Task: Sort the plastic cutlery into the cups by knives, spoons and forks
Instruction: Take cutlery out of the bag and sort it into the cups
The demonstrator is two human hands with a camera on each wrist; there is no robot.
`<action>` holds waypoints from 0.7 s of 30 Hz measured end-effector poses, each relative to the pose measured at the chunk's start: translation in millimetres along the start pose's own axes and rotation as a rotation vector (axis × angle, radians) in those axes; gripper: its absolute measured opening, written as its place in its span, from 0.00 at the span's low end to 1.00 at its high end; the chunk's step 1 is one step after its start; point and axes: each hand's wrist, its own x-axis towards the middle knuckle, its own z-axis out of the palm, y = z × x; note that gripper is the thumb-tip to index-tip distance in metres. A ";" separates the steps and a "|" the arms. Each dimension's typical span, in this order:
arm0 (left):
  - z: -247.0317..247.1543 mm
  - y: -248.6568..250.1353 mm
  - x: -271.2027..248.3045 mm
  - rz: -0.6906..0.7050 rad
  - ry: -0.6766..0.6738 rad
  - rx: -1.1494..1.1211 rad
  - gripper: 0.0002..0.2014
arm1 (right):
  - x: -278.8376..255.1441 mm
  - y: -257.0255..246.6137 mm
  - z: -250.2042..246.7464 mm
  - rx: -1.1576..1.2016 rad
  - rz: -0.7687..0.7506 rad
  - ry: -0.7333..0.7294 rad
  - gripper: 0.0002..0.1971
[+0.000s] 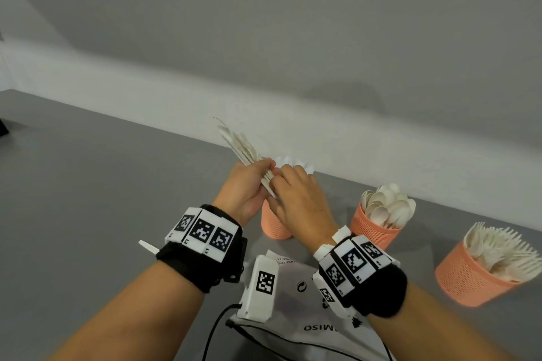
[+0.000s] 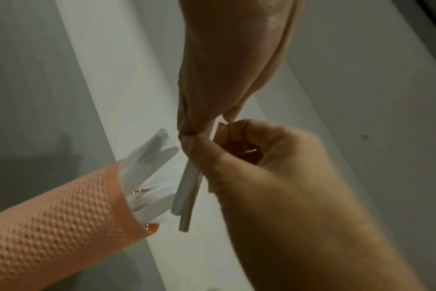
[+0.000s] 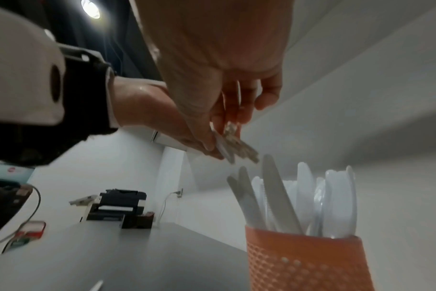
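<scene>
My left hand [image 1: 249, 184] grips a fanned bundle of white cutlery [image 1: 239, 142], its heads pointing up and left. My right hand [image 1: 296, 187] pinches the bundle's handle ends [image 2: 187, 196] just above the leftmost orange mesh cup [image 1: 274, 227]. That cup holds knives [image 3: 286, 196] standing blade up. In the right wrist view the handle ends [image 3: 236, 145] hang a little above the knife tips. To the right stand a cup [image 1: 371, 228] full of spoons [image 1: 387, 205] and a cup [image 1: 469, 278] full of forks [image 1: 498, 246]. Which kinds of cutlery the bundle holds is unclear.
A printed plastic bag [image 1: 302, 275] lies on the grey table near me, with a white tagged box [image 1: 261, 284] and a black cable on it. One loose white piece [image 1: 148, 246] lies left of my left wrist. A wall runs close behind the cups.
</scene>
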 end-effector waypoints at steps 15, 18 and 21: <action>-3.7 0.8 -8.8 0.128 -0.199 0.363 0.08 | 9.2 8.1 -15.0 0.913 0.517 -0.390 0.11; -4.6 1.4 -10.1 0.120 -0.205 0.400 0.17 | 8.4 7.7 -14.2 0.825 0.398 -0.287 0.09; -7.9 3.0 -11.3 0.104 -0.221 0.417 0.30 | 13.2 12.8 -21.2 0.849 0.358 -0.319 0.09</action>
